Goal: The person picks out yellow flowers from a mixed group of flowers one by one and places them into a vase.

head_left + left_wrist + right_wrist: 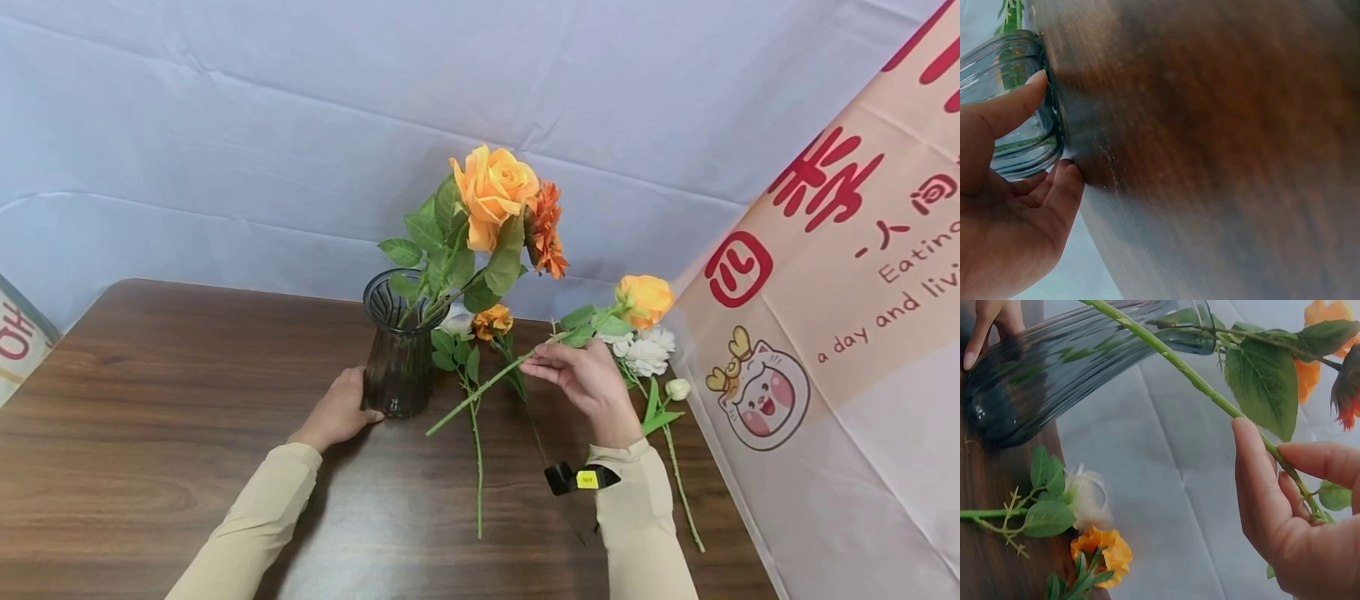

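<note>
A dark ribbed glass vase [397, 375] stands upright on the table, and my left hand [341, 410] holds it low by the base. In the left wrist view the thumb [1019, 103] lies along one side of the glass, the other fingers around the opposite side. A large orange rose [497, 190] and a rust-orange flower [549, 232] lean rightward out of the vase mouth. My right hand [588, 383] pinches the green stem [1194, 378] of a yellow-orange rose [647, 300]. Its bloom points up and right; the stem's lower end slants down-left, just right of the vase.
Right of the vase lie a white rose [456, 321] with a long stem and a small orange flower [492, 321]. White flowers [647, 350] and a white tulip bud [678, 389] lie by the table's right edge. A printed cloth [847, 350] hangs at the right.
</note>
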Motion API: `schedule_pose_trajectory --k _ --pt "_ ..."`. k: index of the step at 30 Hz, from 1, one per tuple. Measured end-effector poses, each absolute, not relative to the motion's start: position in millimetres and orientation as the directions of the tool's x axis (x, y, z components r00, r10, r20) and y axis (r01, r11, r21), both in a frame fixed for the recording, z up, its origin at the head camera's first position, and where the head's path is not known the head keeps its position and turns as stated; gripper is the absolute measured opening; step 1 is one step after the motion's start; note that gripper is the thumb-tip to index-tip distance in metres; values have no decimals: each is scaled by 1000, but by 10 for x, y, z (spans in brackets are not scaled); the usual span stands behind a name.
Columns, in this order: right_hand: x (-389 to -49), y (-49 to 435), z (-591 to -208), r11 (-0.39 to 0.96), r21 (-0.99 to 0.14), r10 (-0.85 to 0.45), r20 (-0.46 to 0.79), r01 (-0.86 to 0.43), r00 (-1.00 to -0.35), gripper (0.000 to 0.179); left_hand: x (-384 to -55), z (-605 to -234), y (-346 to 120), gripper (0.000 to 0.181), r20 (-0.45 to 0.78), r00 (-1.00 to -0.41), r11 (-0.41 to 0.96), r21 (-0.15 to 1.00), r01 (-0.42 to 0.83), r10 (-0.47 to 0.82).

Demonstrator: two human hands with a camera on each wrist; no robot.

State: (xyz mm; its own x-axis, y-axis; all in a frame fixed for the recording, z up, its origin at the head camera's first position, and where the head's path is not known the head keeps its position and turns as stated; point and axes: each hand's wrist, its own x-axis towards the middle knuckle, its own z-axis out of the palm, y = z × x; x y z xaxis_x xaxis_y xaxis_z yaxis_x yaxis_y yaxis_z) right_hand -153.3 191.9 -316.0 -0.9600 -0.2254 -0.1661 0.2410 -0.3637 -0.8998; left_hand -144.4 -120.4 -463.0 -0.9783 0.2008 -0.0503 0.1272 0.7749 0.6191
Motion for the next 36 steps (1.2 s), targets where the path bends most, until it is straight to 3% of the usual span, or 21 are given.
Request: schedule_pose_trajectory --k 4,12,36 --pt "-1543 1862 -3113 -371 -897 -228 -162 240 -960 29 -1444 -4634 -1204 72 -48 -978 775 619 129 201" --pt "-1603 1786 -3029 -420 -886 -240 -100 197 -966 27 -1449 -4637 -1211 72 -57 -979 777 618 119 195" --pt "-1710 1659 -2780 -471 -866 -218 -72 170 -973 23 -1437 -4615 -1194 73 -73 -979 777 621 104 189"
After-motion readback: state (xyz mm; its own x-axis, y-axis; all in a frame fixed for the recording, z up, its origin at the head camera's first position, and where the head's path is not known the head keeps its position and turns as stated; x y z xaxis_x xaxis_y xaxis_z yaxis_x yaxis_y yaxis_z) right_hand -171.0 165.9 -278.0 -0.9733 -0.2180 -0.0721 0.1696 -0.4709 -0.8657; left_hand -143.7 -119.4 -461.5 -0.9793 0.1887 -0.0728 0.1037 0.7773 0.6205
